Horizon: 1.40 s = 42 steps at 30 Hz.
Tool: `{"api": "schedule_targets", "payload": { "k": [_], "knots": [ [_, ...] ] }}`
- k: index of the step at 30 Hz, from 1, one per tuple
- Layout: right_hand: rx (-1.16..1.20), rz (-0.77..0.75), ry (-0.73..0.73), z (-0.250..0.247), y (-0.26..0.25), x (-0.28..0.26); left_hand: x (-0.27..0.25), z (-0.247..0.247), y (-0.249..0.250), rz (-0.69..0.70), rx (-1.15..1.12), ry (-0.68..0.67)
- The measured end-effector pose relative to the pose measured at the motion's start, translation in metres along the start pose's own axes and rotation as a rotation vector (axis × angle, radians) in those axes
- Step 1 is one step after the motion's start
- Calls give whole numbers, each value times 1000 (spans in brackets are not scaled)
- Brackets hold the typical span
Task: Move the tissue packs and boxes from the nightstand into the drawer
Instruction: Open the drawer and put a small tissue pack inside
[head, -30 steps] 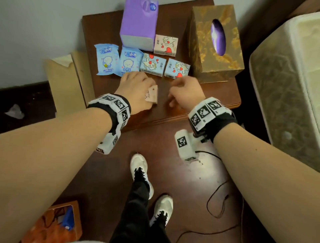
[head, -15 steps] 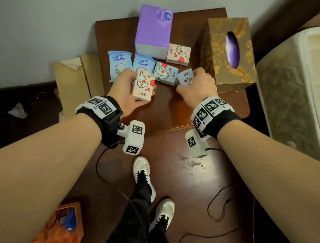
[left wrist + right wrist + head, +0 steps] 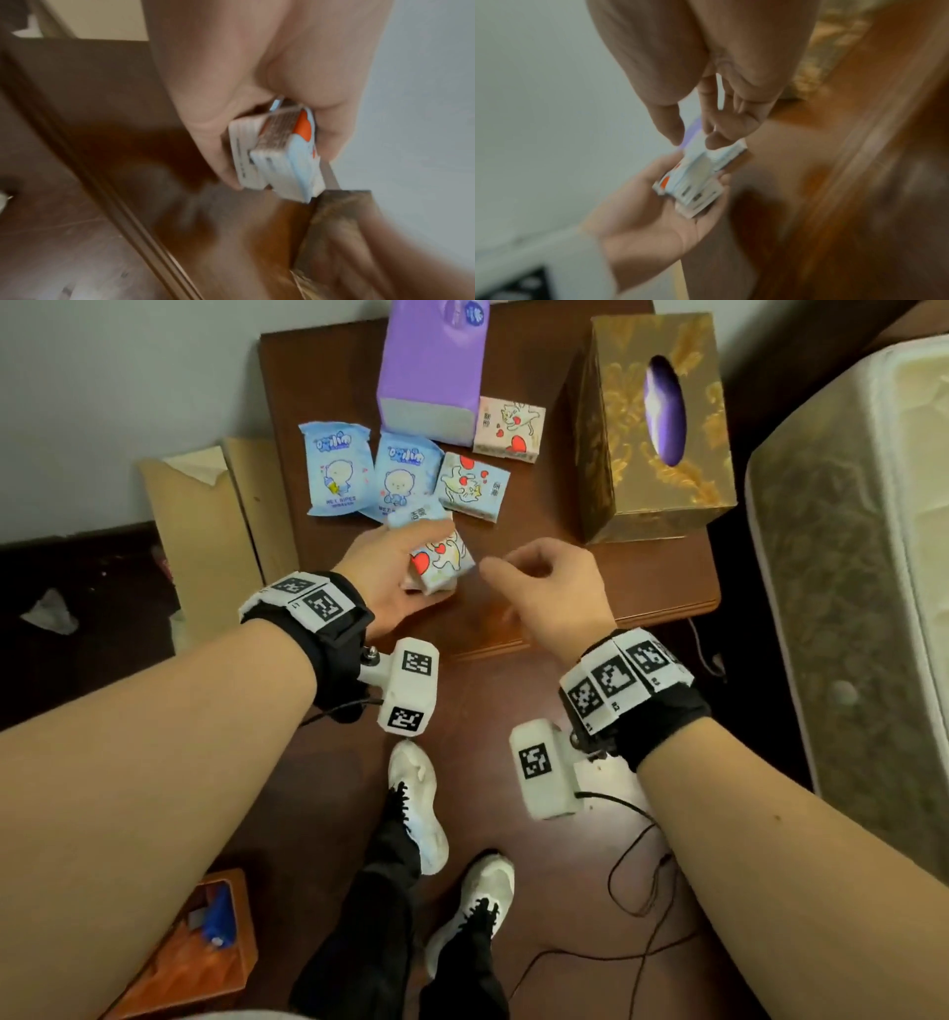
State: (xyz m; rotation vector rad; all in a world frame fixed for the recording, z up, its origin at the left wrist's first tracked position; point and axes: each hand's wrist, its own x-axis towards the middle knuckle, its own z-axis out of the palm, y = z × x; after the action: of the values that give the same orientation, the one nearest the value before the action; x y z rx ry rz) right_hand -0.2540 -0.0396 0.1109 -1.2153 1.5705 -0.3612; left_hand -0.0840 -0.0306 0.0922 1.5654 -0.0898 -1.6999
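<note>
Left hand (image 3: 382,567) grips two stacked tissue packs (image 3: 436,552) above the front of the desk (image 3: 642,577); right hand (image 3: 554,593) hovers just beside them, fingers loosely curled and holding nothing (wrist views are blurred). On the desk lie two wet-wipe packs (image 3: 336,474), two more small packs (image 3: 472,487), a purple tissue pack (image 3: 431,367) and a gold tissue box (image 3: 652,423).

Forearms bare, no sleeves. Each wrist carries a black strap (image 3: 336,639) topped with a band of white tiles (image 3: 621,677) printed with black square fiducial codes. White boxy camera housing (image 3: 408,685) bolted under each wrist, same codes on its faces; thin black cable (image 3: 642,880) trails from the right unit. Black trousers (image 3: 380,906); white chunky sneakers (image 3: 418,806), black laces
</note>
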Motion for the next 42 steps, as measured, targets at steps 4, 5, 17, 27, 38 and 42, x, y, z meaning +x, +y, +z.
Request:
{"api": "schedule_targets", "payload": {
  "k": [4,5,17,27,38,42],
  "knots": [
    [322,383,-281,7,76,-29,10,-32,-25,-8,-148,95],
    [355,436,-270,9,95,-27,12,-37,-29,1,-175,94],
    [765,688,77,66,161,74,39,-52,-46,156,-150,87],
    [624,789,105,76,221,28,31,-41,-49,203,-119,111],
    [757,1002,203,69,279,-46,30,-40,-55,276,-86,154],
    [787,951,176,65,265,-56,21,-35,-61,302,-119,157]
  ]
}}
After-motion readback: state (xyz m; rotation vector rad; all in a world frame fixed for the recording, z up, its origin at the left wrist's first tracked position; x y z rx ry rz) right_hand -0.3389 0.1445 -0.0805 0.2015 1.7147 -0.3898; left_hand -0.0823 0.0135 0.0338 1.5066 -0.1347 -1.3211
